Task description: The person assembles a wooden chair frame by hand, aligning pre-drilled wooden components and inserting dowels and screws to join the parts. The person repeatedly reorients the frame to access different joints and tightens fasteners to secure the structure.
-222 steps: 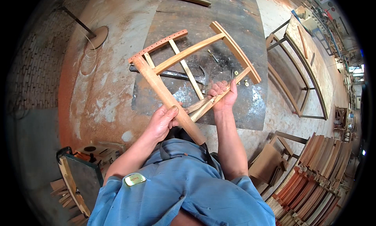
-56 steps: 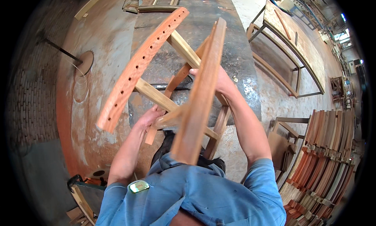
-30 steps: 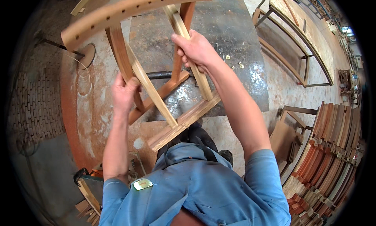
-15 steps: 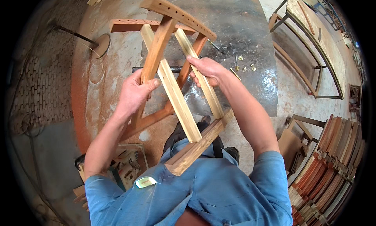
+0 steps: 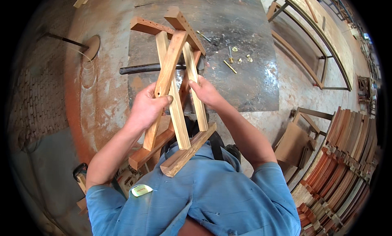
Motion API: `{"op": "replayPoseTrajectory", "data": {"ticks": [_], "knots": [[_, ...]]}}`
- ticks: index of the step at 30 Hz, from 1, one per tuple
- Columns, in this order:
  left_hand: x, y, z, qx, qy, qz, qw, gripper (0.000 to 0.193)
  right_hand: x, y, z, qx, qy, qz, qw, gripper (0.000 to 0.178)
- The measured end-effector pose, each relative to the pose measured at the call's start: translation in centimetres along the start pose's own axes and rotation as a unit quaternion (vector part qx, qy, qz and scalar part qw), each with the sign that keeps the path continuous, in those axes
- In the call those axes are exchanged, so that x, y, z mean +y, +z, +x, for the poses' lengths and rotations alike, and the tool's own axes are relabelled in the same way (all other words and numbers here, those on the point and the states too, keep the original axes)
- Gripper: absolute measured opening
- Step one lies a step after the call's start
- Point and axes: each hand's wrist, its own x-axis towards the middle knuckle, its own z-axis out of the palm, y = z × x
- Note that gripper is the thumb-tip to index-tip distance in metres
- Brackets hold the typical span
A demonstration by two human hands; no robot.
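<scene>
A folding-stool-like wooden frame made of crossed legs (image 5: 171,64) is held up in front of my body. Its rails with rows of holes (image 5: 185,27) are at the far end, and a solid crossbar (image 5: 188,150) lies close to my shirt. My left hand (image 5: 146,106) is wrapped round a brown leg, thumb on top near a small hole. With the thumb along its upper face, my right hand (image 5: 205,93) grips the paler right leg (image 5: 197,101); its other fingers are mostly hidden. Beneath the frame, a black-handled hammer (image 5: 139,69) lies on the dark sheet, its head partly covered.
Bolts and brass-coloured fittings (image 5: 241,60) lie scattered on the dark metal sheet (image 5: 241,89), beside a short brass rod (image 5: 230,67). A metal-framed table (image 5: 326,35) stands at the far right, stacked wood slats (image 5: 347,154) at the near right. A round disc with a rod (image 5: 92,47) is at left.
The wooden frame has been tilted and drawn nearer to me, so its slanting rails and crossing legs sit differently. Both hands moved with it, and more of the hammer shows.
</scene>
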Motion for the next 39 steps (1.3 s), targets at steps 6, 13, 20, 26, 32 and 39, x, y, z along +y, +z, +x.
{"op": "replayPoseTrajectory", "data": {"ticks": [6, 13, 20, 26, 32, 39], "knots": [[-0.8, 2.5, 1.5, -0.001, 0.004, -0.041, 0.999, 0.034, -5.9, -1.1, -5.8, 0.060, -0.128, -0.175, 0.974, 0.068], [-0.4, 5.2, 2.1, 0.003, 0.011, 0.057, 0.998, 0.044, -5.7, 0.5, -9.3, -0.024, 0.082, 0.144, 0.986, 0.043], [-3.2, 5.8, 2.0, -0.008, 0.128, 0.126, 0.984, 0.045, -6.6, -2.0, -9.9, 0.010, 0.045, 0.086, 0.995, 0.031], [2.0, 6.6, 1.9, -0.058, 0.111, 0.173, 0.977, 0.042, -9.2, -5.0, -10.0, -0.007, 0.064, 0.039, 0.997, 0.032], [4.1, 4.3, 0.9, -0.130, 0.036, 0.081, 0.988, 0.035, -11.3, -7.1, -11.5, -0.037, 0.061, -0.034, 0.997, 0.027], [3.1, 3.5, 3.6, -0.134, 0.091, 0.075, 0.984, 0.037, -12.8, -7.7, -8.9, -0.060, 0.075, -0.034, 0.995, 0.022]]}}
